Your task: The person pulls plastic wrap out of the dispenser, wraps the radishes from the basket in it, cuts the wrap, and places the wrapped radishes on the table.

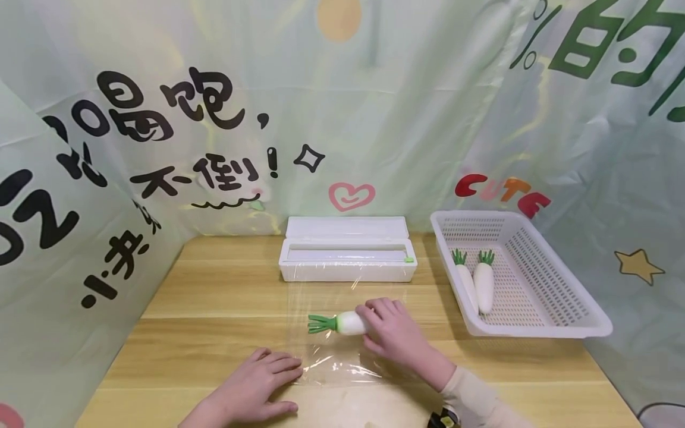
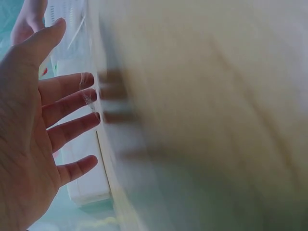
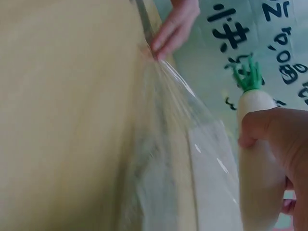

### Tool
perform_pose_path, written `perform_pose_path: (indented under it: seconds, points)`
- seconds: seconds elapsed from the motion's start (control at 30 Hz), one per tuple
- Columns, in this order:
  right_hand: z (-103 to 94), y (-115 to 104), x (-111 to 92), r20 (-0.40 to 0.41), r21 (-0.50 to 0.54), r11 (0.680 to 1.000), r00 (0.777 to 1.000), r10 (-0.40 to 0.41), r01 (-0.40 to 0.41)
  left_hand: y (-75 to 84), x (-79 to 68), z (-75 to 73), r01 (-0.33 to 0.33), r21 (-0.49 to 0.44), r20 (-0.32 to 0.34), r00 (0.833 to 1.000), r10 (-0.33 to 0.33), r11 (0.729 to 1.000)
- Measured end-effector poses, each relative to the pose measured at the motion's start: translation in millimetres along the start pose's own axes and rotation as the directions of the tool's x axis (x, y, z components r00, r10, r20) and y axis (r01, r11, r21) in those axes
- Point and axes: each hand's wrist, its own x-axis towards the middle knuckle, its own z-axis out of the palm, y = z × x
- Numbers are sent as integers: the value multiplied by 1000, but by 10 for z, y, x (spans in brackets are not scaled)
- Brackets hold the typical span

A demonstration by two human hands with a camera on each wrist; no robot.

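Printed pale green cloth (image 1: 407, 131) hangs behind and on both sides of a wood-grained table (image 1: 214, 297). Over its middle, a toy white radish (image 1: 350, 323) lies crosswise above a sheet of clear film (image 1: 342, 359), its long axis running left to right, with the green leaves (image 1: 322, 324) pointing left. The right hand (image 1: 398, 336) holds its right half, thumb on the near side and fingers over the far side. Whether its underside touches the film I cannot tell.

The left hand (image 1: 257, 383) is nearer the table's front, to the left of the radish and closer to the viewer; its fingers are spread and nearly straight, with the tips touching the film's near left corner and the thumb apart. The leaf end is the part of the radish closest to that hand.

At the far side, the film runs up to a white dispenser box (image 1: 348, 272) with its lid (image 1: 346, 227) raised and a small green slider (image 1: 409, 260) at the right. Farther right, beyond the right hand, stands a white perforated basket (image 1: 535, 331); two more radishes (image 1: 484, 288) lie along its left wall, leaves pointing away.
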Motion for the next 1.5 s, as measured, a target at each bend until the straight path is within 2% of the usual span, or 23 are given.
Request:
perform_pose_path:
  seconds: [0.13,0.27,0.67,0.93,1.17,1.37,1.5]
  points:
    - [63,-100,-18,124,21,999,992,31,-34,2,3,2,-9,13,-27,1000,9,1000]
    - [110,-149,-33,199,50,996,978,60,-72,6,8,6,-19,25,-49,999,20,1000]
    - [235,-195,-65,279,79,994,959,47,-72,33,49,-37,15,5,-56,998,-15,1000]
    - [233,-190,-73,359,98,988,930,77,-120,39,91,-41,29,-16,-77,997,-31,999]
    - [164,-87,-204,327,175,974,942,81,-144,14,137,-30,32,-21,-105,994,-34,999]
    - [62,60,-327,320,219,960,942,100,-176,6,168,-56,35,-22,-136,990,-38,999]
    - [-26,163,-436,240,218,963,965,107,-161,9,170,-83,51,-33,-135,989,-55,998]
